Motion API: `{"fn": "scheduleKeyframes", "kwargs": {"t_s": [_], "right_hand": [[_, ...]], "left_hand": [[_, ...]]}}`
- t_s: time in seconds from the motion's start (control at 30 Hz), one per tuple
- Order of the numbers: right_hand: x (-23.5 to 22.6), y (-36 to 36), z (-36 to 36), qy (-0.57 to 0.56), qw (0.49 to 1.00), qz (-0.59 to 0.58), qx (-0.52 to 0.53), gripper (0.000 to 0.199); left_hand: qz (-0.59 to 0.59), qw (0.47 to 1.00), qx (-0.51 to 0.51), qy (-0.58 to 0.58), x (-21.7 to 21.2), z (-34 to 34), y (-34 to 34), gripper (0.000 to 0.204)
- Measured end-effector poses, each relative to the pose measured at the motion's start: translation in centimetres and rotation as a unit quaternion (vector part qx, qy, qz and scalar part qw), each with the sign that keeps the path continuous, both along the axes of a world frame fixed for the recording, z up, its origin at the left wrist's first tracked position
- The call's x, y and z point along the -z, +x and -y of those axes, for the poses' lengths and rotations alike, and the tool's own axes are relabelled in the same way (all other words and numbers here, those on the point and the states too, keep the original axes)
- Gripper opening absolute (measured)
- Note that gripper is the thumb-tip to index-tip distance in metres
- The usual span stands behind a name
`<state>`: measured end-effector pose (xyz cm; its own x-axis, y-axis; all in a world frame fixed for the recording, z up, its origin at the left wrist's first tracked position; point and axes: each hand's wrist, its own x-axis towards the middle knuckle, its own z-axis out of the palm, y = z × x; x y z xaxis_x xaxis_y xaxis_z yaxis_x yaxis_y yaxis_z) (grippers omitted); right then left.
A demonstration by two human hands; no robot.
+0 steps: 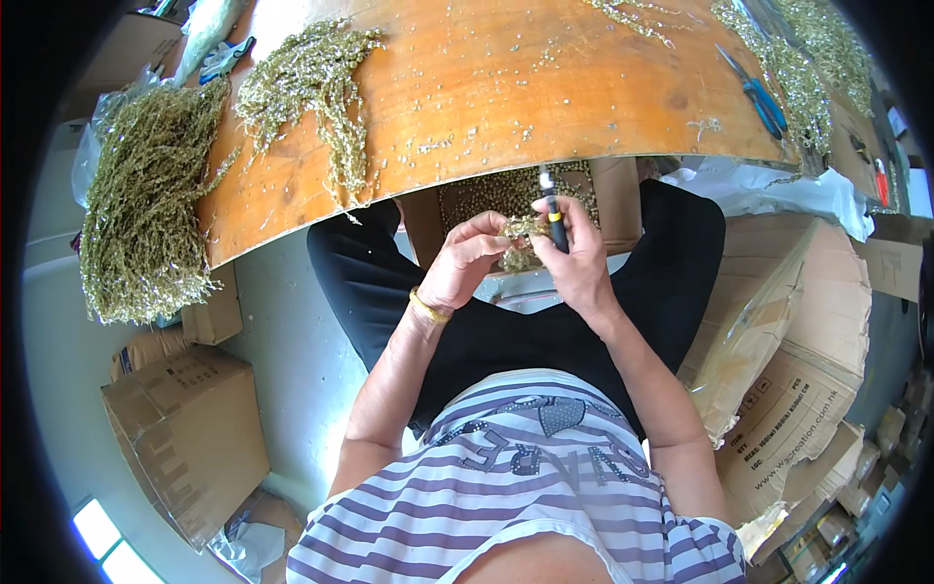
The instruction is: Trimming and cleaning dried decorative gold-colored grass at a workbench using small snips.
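Above the cardboard box (618,201), the left hand (459,268) pinches a small clump of gold beaded sprigs (523,230) in its fingertips, while the right hand (586,263) wraps around a black-and-yellow tool (556,226), perhaps pliers, though its tip is blurred. Held between the 2 hands, the clump looks light, springy and apt to shed beads, so a gentle pinch near the stems should suit it better than squeezing the beads.

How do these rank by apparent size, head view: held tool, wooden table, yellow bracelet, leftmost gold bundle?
Wooden table
Leftmost gold bundle
Held tool, partly covered by right hand
Yellow bracelet
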<state>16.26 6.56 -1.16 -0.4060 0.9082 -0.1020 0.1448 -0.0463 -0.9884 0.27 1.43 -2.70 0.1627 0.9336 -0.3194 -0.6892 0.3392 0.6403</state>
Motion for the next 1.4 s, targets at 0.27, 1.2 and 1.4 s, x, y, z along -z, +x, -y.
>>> {"fn": "scheduleKeyframes", "kwargs": {"t_s": [0.27, 1.2, 1.4], "right_hand": [[-0.7, 0.0, 0.2, 0.175, 0.976, 0.132, -0.002, 0.035], [-4.0, 1.7, -1.4, 0.363, 0.919, 0.152, 0.020, 0.046], [-4.9, 0.4, -2.5, 0.233, 0.971, 0.032, 0.038, 0.039]], "left_hand": [[-0.286, 0.955, 0.044, 0.062, -1.1, 0.0, -0.1, 0.005], [-0.115, 0.974, 0.104, 0.162, -5.7, -1.3, 1.3, 0.014], [-0.189, 0.952, 0.064, 0.234, -8.6, -1.9, 0.5, 0.020]]}}
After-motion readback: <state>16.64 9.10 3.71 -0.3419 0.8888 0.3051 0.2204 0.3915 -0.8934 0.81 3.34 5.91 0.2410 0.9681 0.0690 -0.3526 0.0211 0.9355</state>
